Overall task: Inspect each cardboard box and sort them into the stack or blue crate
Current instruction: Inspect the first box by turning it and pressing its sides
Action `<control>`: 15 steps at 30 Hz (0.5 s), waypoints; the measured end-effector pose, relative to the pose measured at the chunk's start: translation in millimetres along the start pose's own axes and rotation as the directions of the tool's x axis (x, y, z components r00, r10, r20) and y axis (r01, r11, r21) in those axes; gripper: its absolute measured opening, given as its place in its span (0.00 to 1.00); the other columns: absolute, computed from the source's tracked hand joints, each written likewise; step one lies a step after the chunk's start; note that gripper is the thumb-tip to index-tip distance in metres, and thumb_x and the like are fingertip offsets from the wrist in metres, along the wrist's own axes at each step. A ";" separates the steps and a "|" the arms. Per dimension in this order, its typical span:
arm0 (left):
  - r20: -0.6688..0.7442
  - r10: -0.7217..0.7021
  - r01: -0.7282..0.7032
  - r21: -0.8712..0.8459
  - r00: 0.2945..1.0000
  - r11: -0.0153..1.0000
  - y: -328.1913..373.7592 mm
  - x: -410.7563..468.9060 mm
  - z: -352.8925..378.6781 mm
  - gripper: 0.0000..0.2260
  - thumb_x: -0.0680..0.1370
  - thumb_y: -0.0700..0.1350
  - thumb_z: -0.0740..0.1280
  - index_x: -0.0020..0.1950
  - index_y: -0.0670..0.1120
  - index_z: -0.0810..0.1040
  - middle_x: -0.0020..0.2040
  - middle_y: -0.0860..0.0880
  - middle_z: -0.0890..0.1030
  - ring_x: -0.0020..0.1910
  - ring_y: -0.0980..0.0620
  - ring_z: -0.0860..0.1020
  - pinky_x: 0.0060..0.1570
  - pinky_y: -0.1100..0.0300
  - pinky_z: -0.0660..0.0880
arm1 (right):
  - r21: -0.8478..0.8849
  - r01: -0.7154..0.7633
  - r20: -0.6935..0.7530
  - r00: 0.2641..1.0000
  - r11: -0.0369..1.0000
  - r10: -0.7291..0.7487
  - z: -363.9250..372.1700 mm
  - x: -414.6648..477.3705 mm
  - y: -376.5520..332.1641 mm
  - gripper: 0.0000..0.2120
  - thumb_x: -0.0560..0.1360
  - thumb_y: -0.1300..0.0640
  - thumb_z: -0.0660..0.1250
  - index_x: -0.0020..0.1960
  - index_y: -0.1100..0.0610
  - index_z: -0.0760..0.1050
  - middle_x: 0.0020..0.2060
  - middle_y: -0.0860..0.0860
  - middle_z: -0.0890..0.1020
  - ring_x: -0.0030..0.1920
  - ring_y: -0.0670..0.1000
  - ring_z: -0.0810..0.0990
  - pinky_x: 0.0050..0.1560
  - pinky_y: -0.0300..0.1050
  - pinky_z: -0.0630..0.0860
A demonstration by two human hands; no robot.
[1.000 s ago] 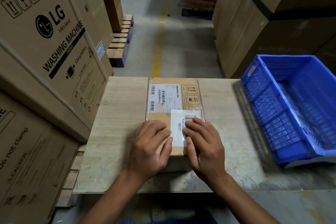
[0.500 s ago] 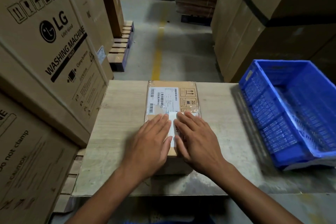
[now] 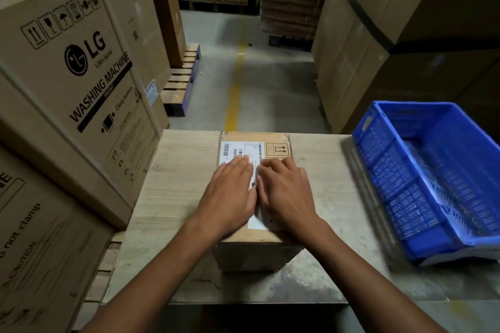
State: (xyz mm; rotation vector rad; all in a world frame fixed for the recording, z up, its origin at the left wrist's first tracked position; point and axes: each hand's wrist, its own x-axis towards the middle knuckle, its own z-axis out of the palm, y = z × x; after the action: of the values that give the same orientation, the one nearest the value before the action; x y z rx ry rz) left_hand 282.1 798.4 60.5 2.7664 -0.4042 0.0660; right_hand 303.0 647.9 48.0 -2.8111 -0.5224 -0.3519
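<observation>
At ctr of counter [image 3: 176, 197]: cardboard box [image 3: 251, 254], white shipping label [image 3: 230, 147] on top, up-arrows mark at far rt corner. L hand [image 3: 230, 197] & R hand [image 3: 286, 194] laid flat on box top side by side, fingers straight & close together, thumbs nearly touching, pinching nothing. Blue crate [image 3: 400, 197] at rt end of counter, apart from box; big LG washing-machine cartons [image 3: 81, 76] stacked at left, yellow floor line [image 3: 235, 89] beyond.
</observation>
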 end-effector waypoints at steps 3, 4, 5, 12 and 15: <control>-0.088 -0.006 0.005 -0.011 0.996 1.000 -0.7 12.3 -4.5 0.15 0.81 0.46 0.60 0.63 0.42 0.78 0.64 0.42 0.79 0.65 0.43 0.74 0.67 0.51 0.69 | 0.025 -0.003 0.021 1.000 1.000 0.002 -4.4 12.8 5.2 0.18 0.80 0.48 0.56 0.49 0.54 0.83 0.49 0.49 0.82 0.49 0.53 0.76 0.43 0.49 0.72; -0.139 -0.014 0.011 -0.026 0.990 1.000 -1.5 19.8 -7.7 0.12 0.79 0.46 0.61 0.54 0.42 0.80 0.54 0.42 0.82 0.56 0.42 0.76 0.58 0.50 0.73 | 0.050 -0.025 0.027 0.999 0.998 0.024 -6.3 22.3 7.5 0.15 0.79 0.49 0.59 0.48 0.55 0.83 0.47 0.50 0.81 0.49 0.54 0.76 0.42 0.49 0.73; -0.189 -0.035 0.028 -0.042 0.981 0.999 -3.0 28.6 -10.3 0.11 0.78 0.45 0.60 0.48 0.42 0.80 0.48 0.43 0.82 0.50 0.41 0.77 0.51 0.48 0.74 | 0.096 -0.055 0.022 0.998 0.994 0.053 -7.7 32.4 9.4 0.13 0.79 0.50 0.62 0.48 0.56 0.82 0.45 0.51 0.80 0.49 0.55 0.76 0.42 0.49 0.73; -0.236 -0.060 0.058 -0.016 0.970 0.998 -13.0 57.8 -3.8 0.13 0.76 0.45 0.57 0.38 0.43 0.78 0.39 0.43 0.79 0.45 0.41 0.76 0.46 0.47 0.75 | 0.054 -0.024 -0.078 0.997 0.998 0.029 17.5 49.8 13.5 0.14 0.78 0.47 0.59 0.46 0.54 0.79 0.49 0.51 0.78 0.49 0.57 0.72 0.39 0.52 0.74; -0.218 -0.059 0.058 -0.013 0.974 0.998 -14.2 55.3 -3.2 0.08 0.76 0.40 0.65 0.38 0.44 0.79 0.39 0.45 0.81 0.46 0.42 0.76 0.46 0.49 0.72 | 0.049 -0.038 -0.087 0.995 0.998 0.042 16.8 51.6 14.8 0.17 0.76 0.45 0.56 0.46 0.54 0.79 0.48 0.50 0.78 0.49 0.57 0.73 0.39 0.50 0.72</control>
State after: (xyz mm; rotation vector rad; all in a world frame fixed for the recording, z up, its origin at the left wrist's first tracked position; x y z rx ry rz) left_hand 339.2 797.4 64.0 2.7246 -0.2638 0.3498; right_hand 358.6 655.8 43.7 -2.7413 -0.4488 -0.4474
